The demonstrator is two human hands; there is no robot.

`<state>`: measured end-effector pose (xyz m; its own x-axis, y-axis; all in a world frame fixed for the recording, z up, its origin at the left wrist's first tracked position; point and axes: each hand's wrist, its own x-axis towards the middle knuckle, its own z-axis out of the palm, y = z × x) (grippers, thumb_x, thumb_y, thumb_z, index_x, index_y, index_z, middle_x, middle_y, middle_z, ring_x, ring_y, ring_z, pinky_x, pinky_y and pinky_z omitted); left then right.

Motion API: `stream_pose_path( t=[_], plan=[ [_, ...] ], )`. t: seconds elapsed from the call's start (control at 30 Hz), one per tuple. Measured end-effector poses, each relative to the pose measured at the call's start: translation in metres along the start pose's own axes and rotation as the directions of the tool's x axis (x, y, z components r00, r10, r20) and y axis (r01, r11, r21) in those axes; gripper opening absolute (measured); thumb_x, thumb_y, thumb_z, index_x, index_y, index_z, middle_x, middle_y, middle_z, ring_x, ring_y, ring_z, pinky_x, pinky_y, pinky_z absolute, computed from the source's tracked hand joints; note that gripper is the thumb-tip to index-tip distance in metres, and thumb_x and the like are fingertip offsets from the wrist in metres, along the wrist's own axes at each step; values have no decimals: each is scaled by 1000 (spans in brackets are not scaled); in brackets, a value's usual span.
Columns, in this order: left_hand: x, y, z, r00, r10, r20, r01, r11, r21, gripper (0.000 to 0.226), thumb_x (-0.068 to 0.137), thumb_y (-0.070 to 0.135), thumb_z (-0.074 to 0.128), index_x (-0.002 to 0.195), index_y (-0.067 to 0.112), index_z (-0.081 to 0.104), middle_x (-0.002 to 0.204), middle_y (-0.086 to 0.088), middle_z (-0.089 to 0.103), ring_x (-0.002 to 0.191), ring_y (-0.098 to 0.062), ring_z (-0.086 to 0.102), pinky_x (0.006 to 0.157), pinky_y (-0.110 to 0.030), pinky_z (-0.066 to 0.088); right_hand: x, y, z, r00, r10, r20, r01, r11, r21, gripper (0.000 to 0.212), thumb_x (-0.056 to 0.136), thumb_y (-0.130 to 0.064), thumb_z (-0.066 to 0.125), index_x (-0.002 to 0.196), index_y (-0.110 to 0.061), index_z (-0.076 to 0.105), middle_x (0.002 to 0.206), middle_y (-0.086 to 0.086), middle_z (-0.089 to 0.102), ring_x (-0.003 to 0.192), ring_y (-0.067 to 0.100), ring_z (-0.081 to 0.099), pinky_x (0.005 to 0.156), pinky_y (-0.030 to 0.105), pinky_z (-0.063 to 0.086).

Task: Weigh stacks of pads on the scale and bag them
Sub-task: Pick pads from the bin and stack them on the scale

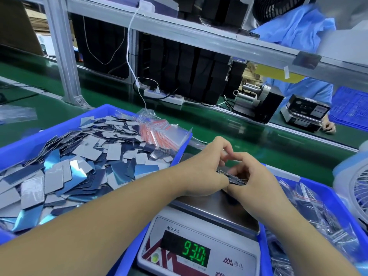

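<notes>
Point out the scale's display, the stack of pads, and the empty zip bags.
scale display [194, 252], head view, on the green digits
stack of pads [236, 179], head view, dark edge between the hands
zip bags [154, 131], head view, red strips

I hold a thin dark stack of pads [232, 177] flat over the steel pan of the scale [219, 208], whose green display reads 93.01. Loose grey and blue pads [79, 166] lie heaped in the blue tray [49, 134] to its left.
</notes>
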<state>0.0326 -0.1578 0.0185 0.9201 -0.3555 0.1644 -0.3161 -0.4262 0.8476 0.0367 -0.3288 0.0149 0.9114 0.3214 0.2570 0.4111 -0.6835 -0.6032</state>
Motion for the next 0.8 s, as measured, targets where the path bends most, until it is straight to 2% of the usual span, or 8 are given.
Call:
stream_pose_path(
  t=[0.07, 0.13, 0.27, 0.33, 0.4, 0.53, 0.67, 0.8],
  plan=[
    [2, 2, 1, 1000, -12, -28, 9, 996, -88, 46, 87, -1, 55, 119, 24, 34, 122, -3, 46, 119, -15, 50, 85, -25, 47, 0, 0, 1, 1000, -8, -5, 8, 1000, 14, 58, 70, -10, 77, 102, -53, 54, 84, -23, 66, 73, 0, 60, 61, 10, 42],
    [3, 4, 4, 999, -23, -39, 15, 977, -212, 46, 86, -7, 52, 120, 19, 35, 118, -8, 49, 115, -22, 56, 87, -28, 49, 0, -1, 4, 1000, -7, 5, 7, 1000, 14, 57, 70, -11, 77, 105, -51, 56, 83, -21, 66, 76, -3, 59, 61, 9, 40],
    [4, 9, 15, 1000, -21, 21, 28, 932, -362, 50, 74, -4, 48, 119, 16, 36, 98, 3, 52, 84, -11, 55, 67, -19, 44, 0, -5, 9, 999, -36, 33, 36, 999, 10, 48, 72, -13, 73, 107, -44, 60, 85, -26, 65, 81, -9, 59, 64, 6, 39],
    [4, 11, 16, 999, -31, 8, 32, 906, -422, 53, 69, 0, 46, 119, 17, 38, 97, 4, 51, 83, -7, 56, 64, -15, 42, -1, -6, 7, 999, -33, 13, 32, 999, 29, 46, 73, -13, 75, 103, -45, 61, 85, -26, 65, 81, -7, 59, 64, 6, 39],
    [5, 11, 14, 999, -51, -13, 38, 875, -483, 56, 63, 4, 44, 117, 20, 39, 102, 0, 50, 94, -14, 57, 67, -20, 42, 0, -6, 5, 1000, -15, -2, 15, 999, 51, 46, 73, -13, 79, 102, -44, 62, 85, -23, 67, 82, -7, 59, 64, 5, 39],
    [7, 10, 10, 997, -73, -13, 57, 863, -502, 54, 59, 8, 42, 110, 27, 41, 109, -6, 51, 93, -21, 54, 65, -26, 41, 0, -6, 4, 1000, -13, 6, 12, 995, 95, 51, 70, -12, 83, 99, -47, 60, 86, -19, 70, 85, -4, 63, 68, 10, 42],
    [9, 6, 11, 995, -89, 46, 100, 880, -465, 54, 59, 11, 41, 111, 26, 41, 97, 1, 55, 89, -17, 49, 65, -23, 38, -4, -12, 6, 994, -69, 80, 66, 997, 34, 60, 69, -8, 76, 98, -56, 53, 92, -39, 61, 87, -16, 56, 66, 0, 37],
    [10, 9, 16, 996, -76, 43, 87, 855, -512, 55, 57, 9, 38, 111, 24, 41, 96, -5, 52, 91, -18, 45, 62, -21, 36, -4, -12, 4, 994, -51, 94, 40, 992, 116, 66, 67, 5, 64, 104, -49, 57, 90, -31, 66, 81, -6, 62, 61, 5, 41]
  ],
)
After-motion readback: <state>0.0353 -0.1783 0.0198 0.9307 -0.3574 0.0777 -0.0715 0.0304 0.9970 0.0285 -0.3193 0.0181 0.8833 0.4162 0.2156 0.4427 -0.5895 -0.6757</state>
